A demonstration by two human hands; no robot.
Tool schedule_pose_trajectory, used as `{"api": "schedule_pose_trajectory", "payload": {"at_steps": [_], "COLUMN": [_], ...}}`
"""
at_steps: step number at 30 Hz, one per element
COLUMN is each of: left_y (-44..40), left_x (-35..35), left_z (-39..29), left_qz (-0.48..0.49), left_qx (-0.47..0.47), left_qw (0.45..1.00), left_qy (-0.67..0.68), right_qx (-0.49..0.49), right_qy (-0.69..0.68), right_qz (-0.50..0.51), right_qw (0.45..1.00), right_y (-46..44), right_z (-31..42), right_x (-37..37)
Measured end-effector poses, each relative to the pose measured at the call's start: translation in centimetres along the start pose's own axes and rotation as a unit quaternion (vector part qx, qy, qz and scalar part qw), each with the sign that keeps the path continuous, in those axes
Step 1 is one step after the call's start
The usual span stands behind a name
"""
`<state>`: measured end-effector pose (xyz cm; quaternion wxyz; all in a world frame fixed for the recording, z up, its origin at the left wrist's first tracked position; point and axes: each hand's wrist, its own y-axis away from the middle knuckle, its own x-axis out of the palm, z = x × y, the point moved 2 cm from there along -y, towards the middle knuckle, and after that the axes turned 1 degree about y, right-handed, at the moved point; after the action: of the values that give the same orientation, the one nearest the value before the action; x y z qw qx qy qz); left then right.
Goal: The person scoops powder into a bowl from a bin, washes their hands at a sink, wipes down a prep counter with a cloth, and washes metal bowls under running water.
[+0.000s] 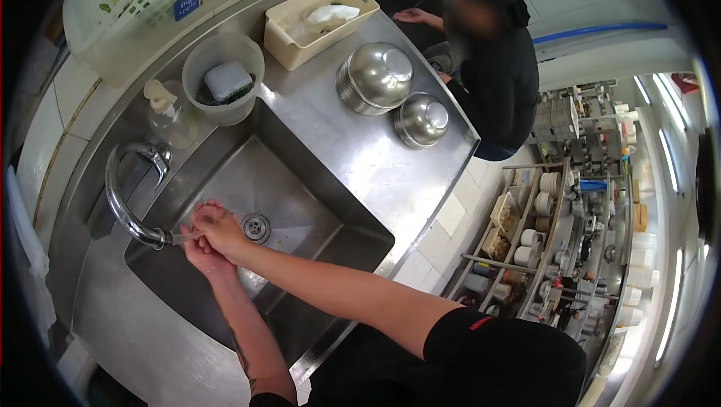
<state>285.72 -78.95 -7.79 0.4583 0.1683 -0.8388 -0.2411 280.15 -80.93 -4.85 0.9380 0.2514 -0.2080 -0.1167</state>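
My left hand (201,258) is palm up under the mouth of the curved tap (120,200), its fingers stretched out. Across its palm lies my right hand (219,233), the fingers pressed against the left hand and partly hidden. A thin stream of water (180,239) runs from the tap onto both hands. No object shows in either hand. Beneath them is the steel sink (330,245), with a round drain (256,228) just beside my right hand.
A pump bottle (173,118) and a translucent tub (203,58) holding a sponge stand behind the sink. Stacked metal bowls (375,76), smaller bowls (422,120) and a cream bin (293,50) sit on the counter. A person in black (499,80) is beyond it, near shelves (518,230).
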Motion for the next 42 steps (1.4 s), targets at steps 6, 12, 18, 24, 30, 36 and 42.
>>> {"api": "schedule_pose_trajectory", "payload": {"at_steps": [6, 12, 18, 24, 30, 36, 42], "left_y": [1.9, -4.1, -3.5, 4.2, 4.9, 13.4, 22.3], "left_x": [2.3, 4.4, 8.2, 4.8, -26.1, -19.4, -3.5], "left_z": [-1.6, -8.7, -6.3, 0.2, 4.1, 6.6, 12.9], "left_qz": [-0.115, 0.024, 0.135, 0.197, 0.212, 0.164, 0.233], "left_qx": [-0.038, 0.142, 0.354, 0.326, -0.093, -0.301, -0.184], "left_qw": [0.992, 0.989, 0.863, 0.833, 0.434, 0.613, 0.467], "left_qy": [-0.046, -0.016, -0.334, -0.402, -0.871, -0.712, -0.833], "right_qx": [-0.176, -0.211, -0.069, -0.159, -0.258, -0.302, 0.266], "right_qy": [0.328, 0.538, 0.72, 0.542, 0.607, 0.435, 0.497], "right_qz": [0.093, 0.175, 0.162, 0.053, -0.031, -0.055, -0.465], "right_qw": [0.923, 0.797, 0.672, 0.823, 0.751, 0.846, 0.683], "right_y": [-0.5, 6.6, 17.4, 20.4, 30.0, 44.7, 61.3], "right_z": [0.4, -5.6, -5.2, -0.6, 8.0, 5.1, -25.1], "right_x": [-1.3, -11.7, -25.2, -26.3, -28.6, -44.6, -67.6]}}
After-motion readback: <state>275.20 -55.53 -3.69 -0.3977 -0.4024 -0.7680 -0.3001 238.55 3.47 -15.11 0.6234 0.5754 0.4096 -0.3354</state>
